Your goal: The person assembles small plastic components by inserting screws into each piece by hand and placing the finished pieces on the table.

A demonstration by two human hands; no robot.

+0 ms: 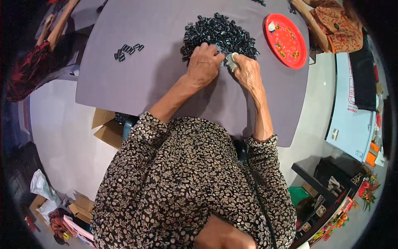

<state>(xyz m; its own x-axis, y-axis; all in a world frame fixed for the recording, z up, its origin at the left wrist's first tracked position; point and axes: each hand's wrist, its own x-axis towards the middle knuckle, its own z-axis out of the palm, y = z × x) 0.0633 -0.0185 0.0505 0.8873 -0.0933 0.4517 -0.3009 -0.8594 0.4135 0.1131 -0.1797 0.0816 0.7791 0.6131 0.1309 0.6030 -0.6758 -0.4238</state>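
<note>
A large heap of small, shiny black pieces (219, 31) lies on the grey tablecloth (137, 87). At the heap's near edge my left hand (203, 64) is closed, fingers curled down; what they hold is hidden. Just right of it, my right hand (248, 74) is closed on a small pale, crumpled piece (232, 62), cloth-like, at the thumb and fingertips. The two hands almost meet, with black pieces beneath and between them. Farther left, several more black pieces (128, 50) lie in a small separate group.
A red patterned tray (286, 41) with a small white thing on it stands right of the heap. Other people sit at the far right (336, 27) and far left (31, 74). An open cardboard box (110, 130) stands below the table's left edge.
</note>
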